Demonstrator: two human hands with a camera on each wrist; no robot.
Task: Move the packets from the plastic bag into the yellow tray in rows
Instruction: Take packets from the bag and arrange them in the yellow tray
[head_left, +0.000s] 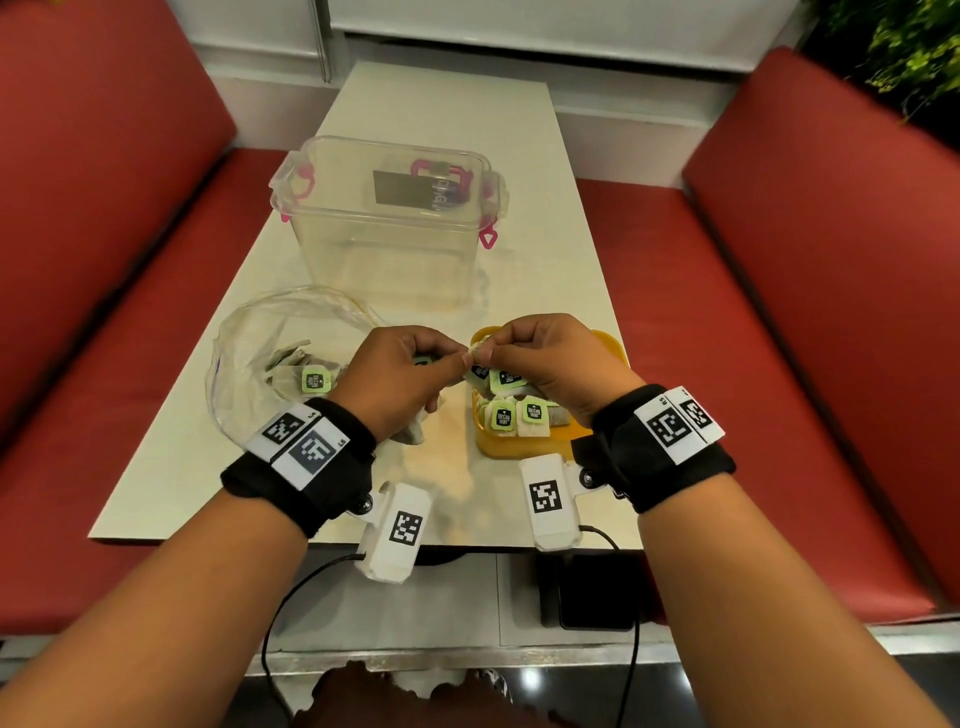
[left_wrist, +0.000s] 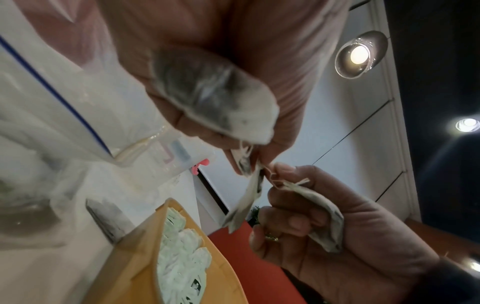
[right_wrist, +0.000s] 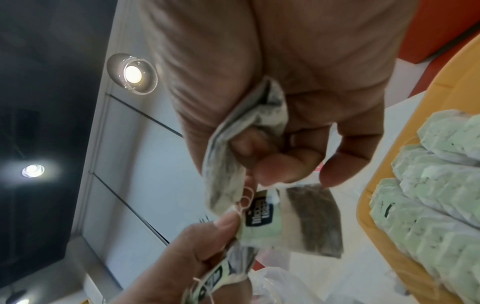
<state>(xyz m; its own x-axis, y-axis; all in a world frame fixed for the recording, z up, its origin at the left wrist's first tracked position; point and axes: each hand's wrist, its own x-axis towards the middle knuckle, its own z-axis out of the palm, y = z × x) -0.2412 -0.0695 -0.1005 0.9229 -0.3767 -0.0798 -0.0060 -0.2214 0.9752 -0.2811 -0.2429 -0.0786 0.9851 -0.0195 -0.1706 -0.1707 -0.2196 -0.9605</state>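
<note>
1. Both hands meet in the air between the plastic bag (head_left: 280, 358) and the yellow tray (head_left: 613, 345), each holding tea-bag packets whose strings look tangled together.
2. The left hand (head_left: 402, 379) has its grip curled round one tea bag (left_wrist: 215, 96) in the palm, while its fingertips pinch a green tag and a second dangling packet (left_wrist: 246, 201).
3. The right hand (head_left: 550, 364) has its grip closed on a crumpled tea bag (right_wrist: 241, 144), with thumb and forefinger pinching the looped string (right_wrist: 245, 199) near the left fingertips.
4. More packets remain in the open plastic bag on the surface (head_left: 457, 499); several tea bags with green tags (head_left: 503, 415) already lie in the tray, the near ones in a rough row.
5. Likely trouble: pulling the hands apart hard could snap a string or tear a paper sachet, spilling tea, since the loops appear knotted.
6. The dangling packet hangs only by its tag and string; if the pinch slips it may drop onto the surface or land askew on the tray's rows.
7. The bag in the right palm is already creased, so squeezing tighter could burst it.
8. A clear storage box (head_left: 389, 223) with pink clasps stands farther back, well apart from the hands.
</note>
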